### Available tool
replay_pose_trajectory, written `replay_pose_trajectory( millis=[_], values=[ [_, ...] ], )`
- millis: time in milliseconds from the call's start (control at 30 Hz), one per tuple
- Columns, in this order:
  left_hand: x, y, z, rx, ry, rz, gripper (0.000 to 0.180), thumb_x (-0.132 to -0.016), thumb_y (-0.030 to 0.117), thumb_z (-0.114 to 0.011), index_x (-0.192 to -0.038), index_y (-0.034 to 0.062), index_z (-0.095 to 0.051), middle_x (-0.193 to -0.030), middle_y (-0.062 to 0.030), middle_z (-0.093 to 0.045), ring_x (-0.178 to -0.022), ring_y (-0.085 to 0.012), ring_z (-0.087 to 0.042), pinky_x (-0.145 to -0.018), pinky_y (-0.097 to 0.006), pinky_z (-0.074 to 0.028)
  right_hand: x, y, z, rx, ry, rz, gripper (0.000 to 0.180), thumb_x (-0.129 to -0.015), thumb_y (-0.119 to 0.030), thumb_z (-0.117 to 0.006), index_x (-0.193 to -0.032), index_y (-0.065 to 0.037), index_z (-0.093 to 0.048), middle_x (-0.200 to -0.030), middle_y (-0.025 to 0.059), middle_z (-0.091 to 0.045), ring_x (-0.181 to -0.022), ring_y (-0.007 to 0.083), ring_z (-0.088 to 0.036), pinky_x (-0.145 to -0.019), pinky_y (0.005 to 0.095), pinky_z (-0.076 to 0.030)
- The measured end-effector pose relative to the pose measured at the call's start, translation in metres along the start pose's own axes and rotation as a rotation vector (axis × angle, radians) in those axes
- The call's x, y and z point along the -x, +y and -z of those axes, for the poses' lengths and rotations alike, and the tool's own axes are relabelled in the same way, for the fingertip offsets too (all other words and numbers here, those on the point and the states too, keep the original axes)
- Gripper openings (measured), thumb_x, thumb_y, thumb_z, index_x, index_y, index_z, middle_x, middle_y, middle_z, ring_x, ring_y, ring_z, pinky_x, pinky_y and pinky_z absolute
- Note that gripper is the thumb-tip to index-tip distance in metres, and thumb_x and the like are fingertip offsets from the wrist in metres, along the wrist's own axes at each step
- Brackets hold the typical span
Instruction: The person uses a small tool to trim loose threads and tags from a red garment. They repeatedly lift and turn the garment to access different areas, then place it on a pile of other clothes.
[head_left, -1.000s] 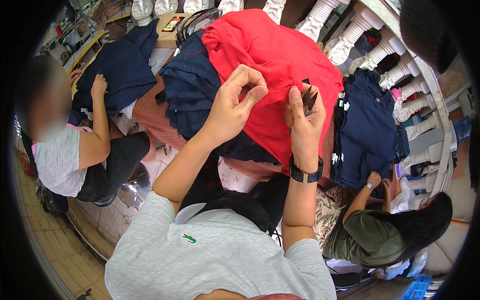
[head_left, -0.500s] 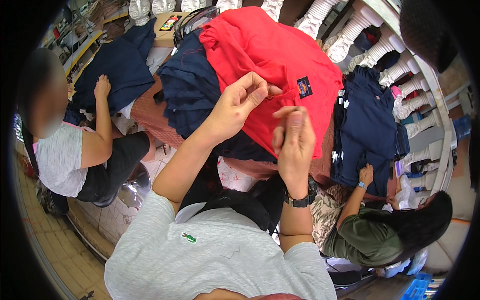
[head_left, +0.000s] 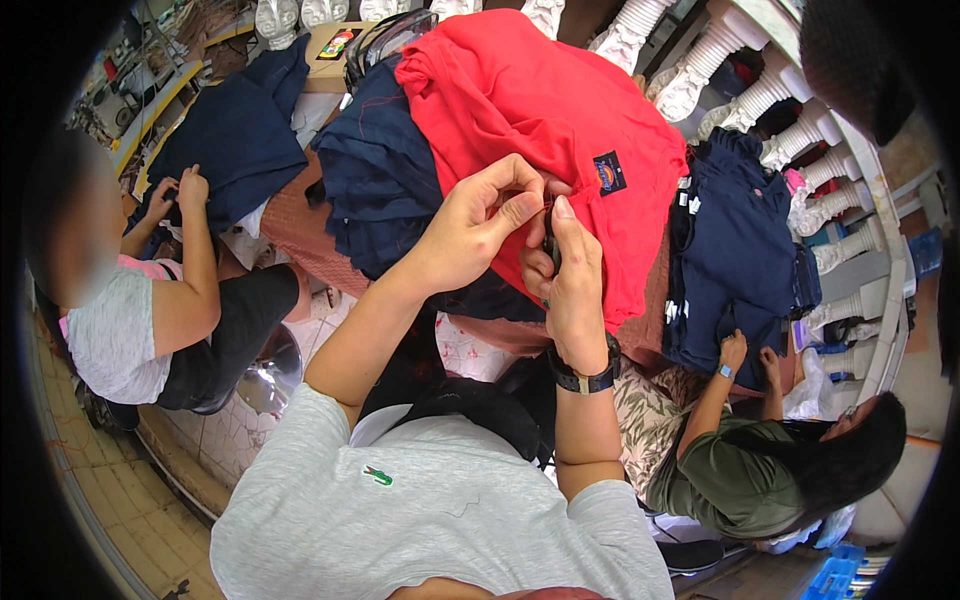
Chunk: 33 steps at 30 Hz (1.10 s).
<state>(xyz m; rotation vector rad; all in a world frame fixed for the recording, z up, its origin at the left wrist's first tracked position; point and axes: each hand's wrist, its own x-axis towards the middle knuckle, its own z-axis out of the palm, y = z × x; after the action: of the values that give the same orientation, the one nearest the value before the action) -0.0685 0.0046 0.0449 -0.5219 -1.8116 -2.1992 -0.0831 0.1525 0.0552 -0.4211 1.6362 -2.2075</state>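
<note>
A red garment [head_left: 560,100] with a dark label [head_left: 609,172] near its edge lies over a pile of navy garments [head_left: 372,165] on the table. With thumb and fingers pinched, my left hand [head_left: 470,225] grips the edge of the red cloth. Close beside it, my right hand [head_left: 570,265] is closed around a small dark tool [head_left: 549,243] that looks like thread snips; its tip is at the pinched edge. The fingers hide most of the tool.
A brown cloth [head_left: 300,235] covers the table. At left a co-worker handles navy cloth [head_left: 235,125]; at right another touches stacked navy garments [head_left: 730,250]. White ornate balusters [head_left: 690,85] line the far side. A clear black-trimmed case [head_left: 385,45] stands behind the pile.
My right hand has moved up and left to meet my left hand at the red cloth, and the dark tool now shows. The left co-worker's second hand has come into view.
</note>
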Motion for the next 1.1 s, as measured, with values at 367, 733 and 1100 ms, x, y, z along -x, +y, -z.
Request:
replay_pose_trajectory(
  millis=[367,733,1100],
  values=[
    [0.0,0.0,-0.001,-0.026,0.012,-0.084,0.022,-0.105,0.024,-0.056,-0.092,0.0061,-0.054,-0.121,-0.0116,-0.061,-0.11,-0.014,-0.054,-0.103,-0.032,-0.04,-0.001,-0.023,0.018,0.329,0.226,0.431,0.029,-0.104,-0.029,-0.057,-0.088,-0.005,-0.053,-0.066,-0.0046,-0.044,-0.055,0.0047,-0.038,-0.05,0.0249,-0.031],
    [0.021,0.007,0.001,-0.858,0.252,-0.401,0.034,-0.082,0.026,-0.08,-0.102,0.0049,-0.062,-0.118,-0.0128,-0.053,-0.107,-0.0301,-0.05,-0.095,-0.039,-0.042,-0.02,-0.019,0.028,0.273,0.16,0.319,0.02,-0.094,-0.006,-0.068,-0.112,0.001,-0.062,-0.094,0.0055,-0.069,-0.083,0.0106,-0.067,-0.076,0.0247,-0.05],
    [-0.005,-0.011,-0.002,-0.289,0.225,-0.123,0.012,-0.099,0.011,-0.063,-0.096,0.0001,-0.059,-0.09,-0.0032,-0.065,-0.082,-0.0091,-0.059,-0.076,-0.024,-0.049,-0.019,-0.018,0.027,0.293,0.195,0.383,0.023,-0.095,-0.011,-0.067,-0.113,-0.002,-0.056,-0.082,-0.0007,-0.055,-0.07,0.0074,-0.06,-0.061,0.0185,-0.043]
  ],
)
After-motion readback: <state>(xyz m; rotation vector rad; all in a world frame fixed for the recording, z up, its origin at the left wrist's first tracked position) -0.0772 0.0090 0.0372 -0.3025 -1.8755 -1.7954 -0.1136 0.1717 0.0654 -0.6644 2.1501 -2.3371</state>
